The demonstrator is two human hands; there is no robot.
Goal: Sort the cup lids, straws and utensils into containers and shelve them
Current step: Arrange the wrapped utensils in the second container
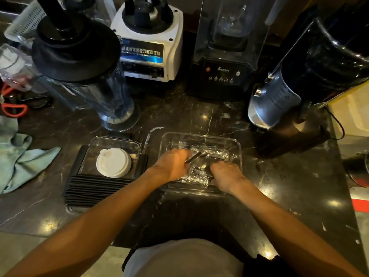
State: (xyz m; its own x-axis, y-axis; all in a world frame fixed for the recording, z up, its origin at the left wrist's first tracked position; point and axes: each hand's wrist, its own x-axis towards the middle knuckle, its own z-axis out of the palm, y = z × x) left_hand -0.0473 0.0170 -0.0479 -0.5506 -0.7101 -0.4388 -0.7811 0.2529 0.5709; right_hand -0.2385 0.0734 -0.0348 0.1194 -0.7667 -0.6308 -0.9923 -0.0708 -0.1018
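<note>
In front of me, on the black blender base (220, 75), I can read the word "Blenders" in light letters, just above its row of small round buttons. On the white blender base (148, 47) there is a blue and black label (142, 52) with a line of Chinese characters and a smaller line in Latin letters under it, but both are too blurred for me to read.

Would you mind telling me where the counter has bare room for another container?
Bare counter lies right of the clear tray, before the dark grinder. Another strip runs between the blender jar and the tray. The left is crowded: lid box, straws, cloth.
</note>
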